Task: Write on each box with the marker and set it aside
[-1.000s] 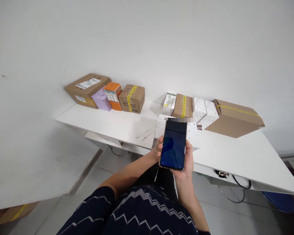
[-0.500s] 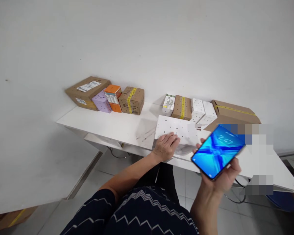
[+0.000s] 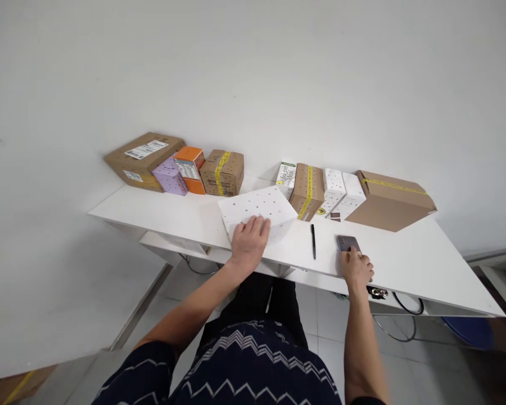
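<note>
My left hand (image 3: 251,241) is on a white box with small dark marks (image 3: 263,199); its fingers curl over the top near the front edge, and the thumb is hidden. The box sits turned at an angle close to the front edge of the white table. Over to the right, my right hand (image 3: 356,270) has its fingers closed around the lower end of a smartphone (image 3: 348,243). The phone lies back side up on the table, its camera lenses showing at the far end. Between the two hands lies a black pen (image 3: 313,242).
Against the wall stand a large brown carton (image 3: 141,160), a lilac box (image 3: 171,175), an orange box (image 3: 189,169) and a taped brown box (image 3: 223,173). Right of them are a Super Meal box (image 3: 285,179), another taped box (image 3: 307,191), white boxes (image 3: 351,197) and a long carton (image 3: 392,202).
My right hand has lowered the phone from in front of me to the table and turned its screen down. With my left hand on it, the white box has moved left and turned. The pen is now uncovered.
</note>
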